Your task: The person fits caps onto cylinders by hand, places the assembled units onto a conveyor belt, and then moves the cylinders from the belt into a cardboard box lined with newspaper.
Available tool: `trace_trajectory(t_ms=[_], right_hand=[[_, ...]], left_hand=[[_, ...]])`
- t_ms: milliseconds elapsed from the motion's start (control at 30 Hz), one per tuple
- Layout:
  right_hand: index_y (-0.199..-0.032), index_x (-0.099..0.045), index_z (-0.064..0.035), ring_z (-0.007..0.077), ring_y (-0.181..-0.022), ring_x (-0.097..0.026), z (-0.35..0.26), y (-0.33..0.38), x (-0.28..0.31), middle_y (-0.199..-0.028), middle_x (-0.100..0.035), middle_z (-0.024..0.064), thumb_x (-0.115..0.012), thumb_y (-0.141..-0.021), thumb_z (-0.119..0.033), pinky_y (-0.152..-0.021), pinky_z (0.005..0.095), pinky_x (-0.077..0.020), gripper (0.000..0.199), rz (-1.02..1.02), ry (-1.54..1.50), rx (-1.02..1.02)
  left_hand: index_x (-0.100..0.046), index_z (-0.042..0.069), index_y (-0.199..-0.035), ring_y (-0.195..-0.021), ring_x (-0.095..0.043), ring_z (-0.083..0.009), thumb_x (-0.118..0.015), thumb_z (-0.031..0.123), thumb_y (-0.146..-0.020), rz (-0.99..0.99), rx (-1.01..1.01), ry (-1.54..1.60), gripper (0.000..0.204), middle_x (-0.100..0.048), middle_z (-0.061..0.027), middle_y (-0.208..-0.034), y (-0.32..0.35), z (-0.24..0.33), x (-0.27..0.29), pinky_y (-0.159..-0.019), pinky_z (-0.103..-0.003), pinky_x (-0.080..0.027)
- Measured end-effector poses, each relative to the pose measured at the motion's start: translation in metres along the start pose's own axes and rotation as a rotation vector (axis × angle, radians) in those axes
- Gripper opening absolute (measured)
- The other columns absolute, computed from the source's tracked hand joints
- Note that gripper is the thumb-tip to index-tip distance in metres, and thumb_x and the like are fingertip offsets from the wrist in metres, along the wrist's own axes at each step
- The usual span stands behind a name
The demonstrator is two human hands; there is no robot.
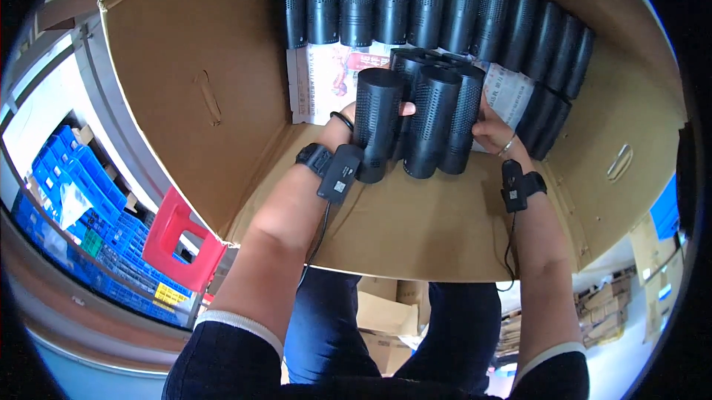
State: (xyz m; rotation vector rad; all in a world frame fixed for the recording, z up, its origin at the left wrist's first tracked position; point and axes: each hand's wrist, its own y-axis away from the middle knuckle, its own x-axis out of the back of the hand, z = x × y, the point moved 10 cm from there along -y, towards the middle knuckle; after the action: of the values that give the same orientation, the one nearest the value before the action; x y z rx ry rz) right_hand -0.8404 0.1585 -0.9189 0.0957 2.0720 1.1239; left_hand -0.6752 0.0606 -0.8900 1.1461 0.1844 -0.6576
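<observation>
Inside a large cardboard box (415, 229), my two hands are closed around a bunch of upright black perforated cylinders (432, 122). My left hand (348, 111) reaches behind the nearest left cylinder (378, 122), which hides most of its fingers; one fingertip shows between that cylinder and the others. From the other side, my right hand (492, 130) presses against the bunch, with its fingers partly out of sight behind it. Under and behind the bunch lies printed paper (319, 84). A row of similar black cylinders (393, 3) lines the box's far side.
More cylinders (545, 122) stand at the box's right. The tall left wall (170, 51) and right wall (630, 114) have handle slots. Outside on the left are a red plastic stool (167, 240) and blue crates (81, 177). Cables hang from the devices strapped to my wrists.
</observation>
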Motion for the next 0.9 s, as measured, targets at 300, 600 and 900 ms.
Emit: trace_trajectory(t_ms=[300, 600, 900], right_hand=[[-0.15, -0.008, -0.0143, 0.0203, -0.132, -0.035, -0.008, 0.002, -0.023, -0.146, -0.033, 0.004, -0.088, -0.055, -0.028, -0.109, 0.0366, -0.0273, 0.125, -0.086, 0.054, 0.041], [-0.144, -0.023, -0.0057, 0.0209, -0.126, -0.043, 0.001, 0.012, -0.02, -0.139, -0.042, 0.0068, -0.087, -0.056, -0.038, -0.107, 0.0353, -0.0336, 0.114, -0.063, -0.004, -0.036], [-0.14, -0.032, -0.0022, 0.0187, -0.118, -0.052, -0.052, 0.102, -0.086, -0.13, -0.052, 0.0074, -0.087, -0.059, -0.03, -0.102, 0.034, -0.0407, 0.102, -0.109, 0.007, -0.045]], left_hand=[[-0.063, 0.007, -0.094, -0.07, -0.062, -0.0195, -0.082, 0.031, -0.07, 0.04, 0.233, 0.109, 0.039, -0.065, -0.0067, -0.08, 0.015, -0.024, 0.002, -0.064, -0.032, -0.051], [-0.063, 0.007, -0.094, -0.071, -0.062, -0.019, -0.082, 0.03, -0.071, 0.066, 0.186, 0.103, 0.038, -0.065, -0.0067, -0.082, 0.023, -0.024, 0.003, -0.065, -0.032, -0.051], [-0.06, 0.005, -0.106, -0.083, -0.062, -0.0207, -0.081, 0.029, -0.072, 0.005, 0.173, 0.068, 0.046, -0.065, -0.0087, -0.094, 0.124, 0.06, -0.073, -0.074, -0.036, -0.051]])
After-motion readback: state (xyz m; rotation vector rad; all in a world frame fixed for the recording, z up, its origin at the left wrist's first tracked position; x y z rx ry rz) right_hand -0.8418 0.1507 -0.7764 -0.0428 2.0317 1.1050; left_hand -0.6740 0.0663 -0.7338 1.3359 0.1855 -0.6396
